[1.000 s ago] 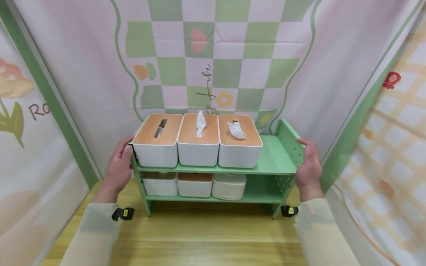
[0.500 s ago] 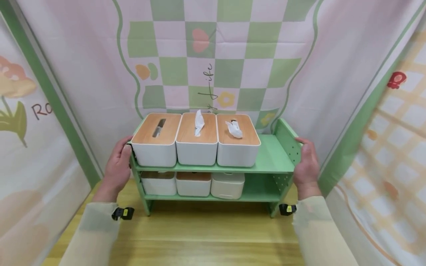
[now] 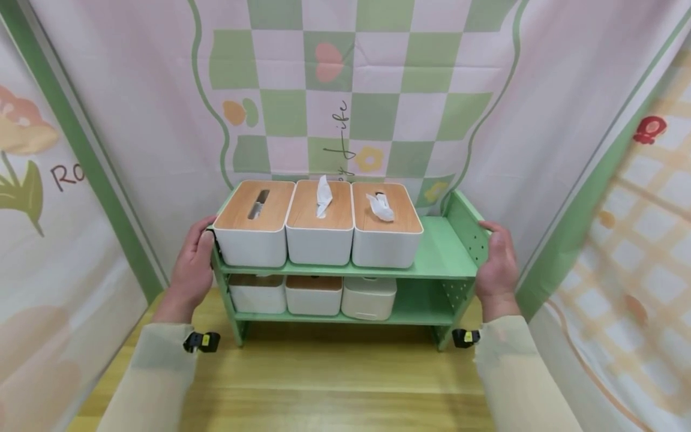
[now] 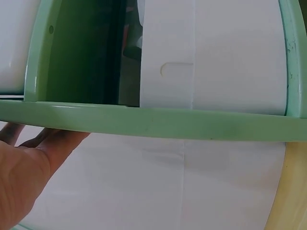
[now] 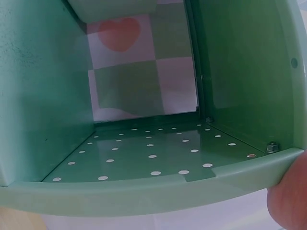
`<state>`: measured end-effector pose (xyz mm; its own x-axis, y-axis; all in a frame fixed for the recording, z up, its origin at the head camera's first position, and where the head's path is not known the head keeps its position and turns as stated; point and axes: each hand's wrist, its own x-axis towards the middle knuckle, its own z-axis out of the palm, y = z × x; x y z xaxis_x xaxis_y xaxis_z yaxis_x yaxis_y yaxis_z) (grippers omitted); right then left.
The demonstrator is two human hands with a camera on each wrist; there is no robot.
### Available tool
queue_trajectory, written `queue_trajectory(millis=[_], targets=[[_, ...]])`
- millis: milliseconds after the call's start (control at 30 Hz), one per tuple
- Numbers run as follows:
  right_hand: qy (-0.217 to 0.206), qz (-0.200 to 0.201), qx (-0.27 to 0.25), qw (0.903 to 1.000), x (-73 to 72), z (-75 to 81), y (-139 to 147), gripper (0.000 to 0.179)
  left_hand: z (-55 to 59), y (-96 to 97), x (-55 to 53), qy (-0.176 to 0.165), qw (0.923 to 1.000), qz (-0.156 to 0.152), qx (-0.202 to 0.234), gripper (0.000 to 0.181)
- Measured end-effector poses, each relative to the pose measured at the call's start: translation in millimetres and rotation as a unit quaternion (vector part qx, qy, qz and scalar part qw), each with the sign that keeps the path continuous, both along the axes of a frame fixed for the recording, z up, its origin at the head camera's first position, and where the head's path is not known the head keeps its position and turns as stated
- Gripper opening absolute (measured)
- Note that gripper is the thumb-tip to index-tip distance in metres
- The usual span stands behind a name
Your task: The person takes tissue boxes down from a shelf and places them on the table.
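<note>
A green two-tier shelf [image 3: 445,255] stands between my hands. My left hand [image 3: 189,264] holds its left end panel, thumb near the front edge and fingers [image 4: 62,143] along the outside. My right hand [image 3: 498,267] holds the right end panel [image 3: 468,237], with a finger over its upper edge. Three white tissue boxes with wood lids line the top tier: a left one [image 3: 251,249], a middle one [image 3: 320,247] and a right one [image 3: 386,249]. Tissues poke out of the middle and right boxes. In the right wrist view only part of the hand shows beside the perforated panel [image 5: 129,165].
On the lower tier sit two white boxes with wood lids, a left one [image 3: 258,298] and a middle one [image 3: 314,300], plus a cream lidded box [image 3: 369,302]. The shelf stands on a wood-grain surface [image 3: 335,384]. Printed fabric [image 3: 378,114] hangs behind and at both sides.
Between the first frame and now, the shelf and its boxes have shifted slightly left against the backdrop, both hands staying on its ends. The head view has also moved a little.
</note>
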<state>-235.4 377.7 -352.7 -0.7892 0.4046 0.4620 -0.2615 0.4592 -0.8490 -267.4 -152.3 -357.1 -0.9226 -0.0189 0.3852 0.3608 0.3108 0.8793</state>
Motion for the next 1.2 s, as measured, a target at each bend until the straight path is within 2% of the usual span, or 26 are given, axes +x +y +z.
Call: queue_trajectory(millis=[333, 933, 1200], targets=[[-0.002, 0.0, -0.004, 1.0, -1.1, -1.8, 2.1, 0.057, -3.9, 1.4, 0.0, 0.001, 0.9996, -0.016, 0.021, 0.056], [0.004, 0.007, -0.041, 0.9991, -2.1, -1.6, -0.7, 0.052, 1.3, 4.9, 1.2, 0.002, 0.9999, 0.006, 0.015, 0.056], [0.019, 0.013, -0.033, 0.9992, -3.9, -2.7, 0.2, 0.053, 1.9, 5.5, 1.6, -0.018, 0.9996, 0.017, 0.01, 0.057]])
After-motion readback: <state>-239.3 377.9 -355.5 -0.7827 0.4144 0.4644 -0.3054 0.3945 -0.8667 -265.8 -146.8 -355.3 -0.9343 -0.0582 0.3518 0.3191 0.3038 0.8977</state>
